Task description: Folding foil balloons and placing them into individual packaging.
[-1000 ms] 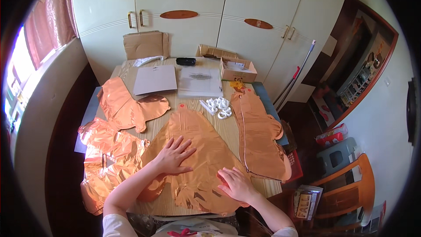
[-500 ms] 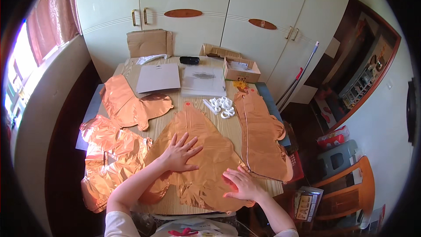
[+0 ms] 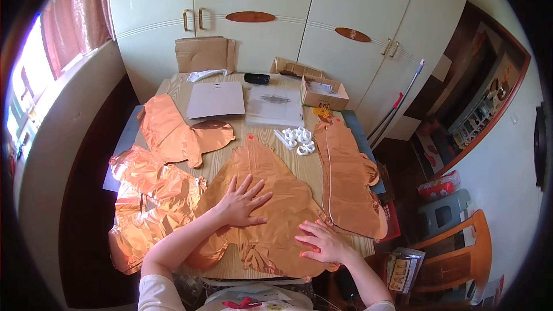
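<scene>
"So, where's the big copper foil shape (image 3: 288, 196); the one under those hands?"

"Middle of the frame, laid out on the bench (image 3: 302, 167), narrow tip pointing up the frame; the left hand (image 3: 241, 203) is palm down on it, fingers spread wide, holding nothing that I can see."

"And the right hand (image 3: 327, 243)?"

"By the foil's lower right side, thumb well away from the loosely bent fingers; it looks relaxed rather than gripping, though I cannot tell how firmly it touches the foil."

"How far along would you call it?"

"Its upper part lies spread and fairly smooth, so I'd judge that much done; the lower edge is puckered, so some flattening seems left there."

"What about the others?"

"Three more, all laid out; a smoother foil (image 3: 167, 129) at upper left, a crumpled foil (image 3: 155, 181) below it, and a long foil (image 3: 351, 178) with a pale seam at the right; the crumpled one looks least even."

"And the white coils (image 3: 299, 137)?"

"Loosely heaped between the central shape and the long one; the grey card (image 3: 216, 101) and open carton (image 3: 324, 101) sit farther up the frame."
</scene>
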